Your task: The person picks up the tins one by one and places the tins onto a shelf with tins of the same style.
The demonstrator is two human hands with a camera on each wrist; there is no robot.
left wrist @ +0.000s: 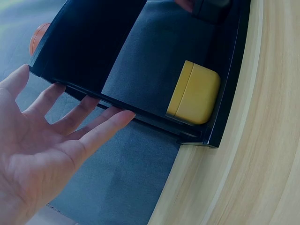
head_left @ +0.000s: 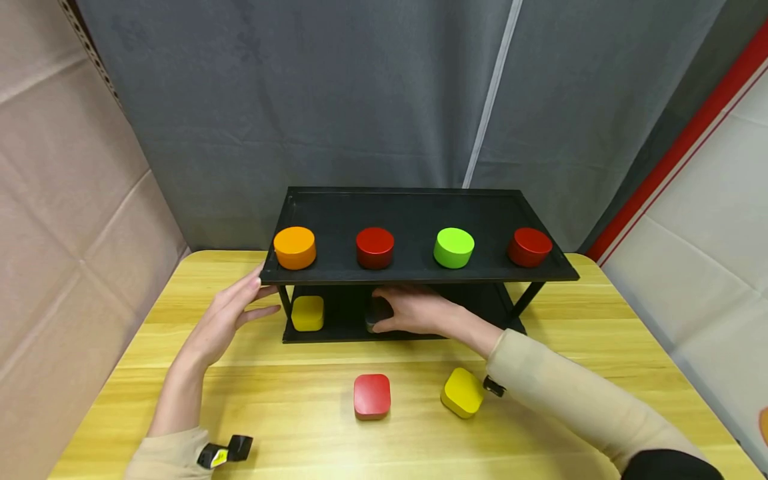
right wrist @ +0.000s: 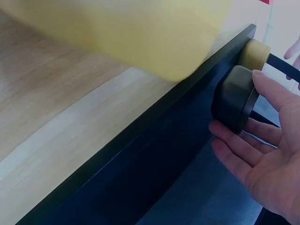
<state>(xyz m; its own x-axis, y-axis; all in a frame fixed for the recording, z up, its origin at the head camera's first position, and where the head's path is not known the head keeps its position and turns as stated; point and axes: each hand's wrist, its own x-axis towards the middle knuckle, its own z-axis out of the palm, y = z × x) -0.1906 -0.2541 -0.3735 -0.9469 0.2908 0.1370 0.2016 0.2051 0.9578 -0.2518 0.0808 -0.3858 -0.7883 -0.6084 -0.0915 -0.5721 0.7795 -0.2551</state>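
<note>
A black two-tier rack (head_left: pixel 408 207) stands at the back of the wooden table. My right hand (head_left: pixel 420 311) reaches in between its tiers and holds a black rounded-square box (right wrist: pixel 233 98) between thumb and fingers, over the lower shelf. On that shelf's left end sits a yellow rounded-square box (left wrist: pixel 197 93). At the rack's left end, my left hand (head_left: pixel 225 317) touches the side of the upper tier with outstretched, spread fingers. It holds nothing. In the head view, the right hand partly hides the black box.
Along the top tier's front stand an orange round box (head_left: pixel 295 248), a red one (head_left: pixel 375 249), a green one (head_left: pixel 454 248) and another red one (head_left: pixel 530 247). On the table before the rack lie a red rounded-square box (head_left: pixel 372 396) and a yellow one (head_left: pixel 463 393), near the right forearm.
</note>
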